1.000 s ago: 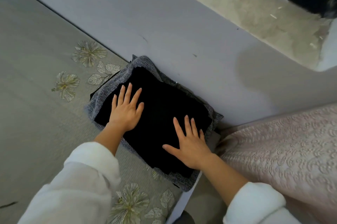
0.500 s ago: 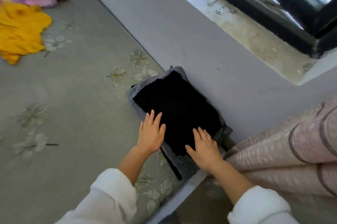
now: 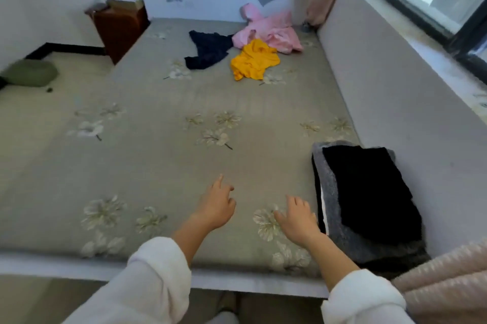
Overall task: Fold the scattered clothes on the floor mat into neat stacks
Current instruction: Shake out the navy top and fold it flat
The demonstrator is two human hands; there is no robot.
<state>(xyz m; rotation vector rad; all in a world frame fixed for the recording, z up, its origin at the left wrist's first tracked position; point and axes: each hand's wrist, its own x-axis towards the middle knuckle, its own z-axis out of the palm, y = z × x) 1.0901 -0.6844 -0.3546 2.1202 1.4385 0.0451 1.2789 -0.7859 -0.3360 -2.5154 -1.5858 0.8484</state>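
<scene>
Over the near mat (image 3: pixel 158 160) | left hand (image 3: pixel 217 206) and right hand (image 3: pixel 297 218) are hovering empty, fingers relaxed | folded stack (image 3: pixel 369 192) is sitting right, against wall (image 3: pixel 395 113) | yellow garment (image 3: pixel 254 60) is lying nearest, far end: lift it alone, spread flat.

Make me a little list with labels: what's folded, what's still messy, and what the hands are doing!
Folded: black garment lying on top of grey garment, at the right edge of the floor mat, by the wall
Still messy: yellow garment, pink garment, dark blue garment, crumpled close together at the mat's far end
Left hand: over the mat, holds nothing
Right hand: beside the folded pile, holds nothing
Off the mat: green cushion, brown cabinet
</scene>
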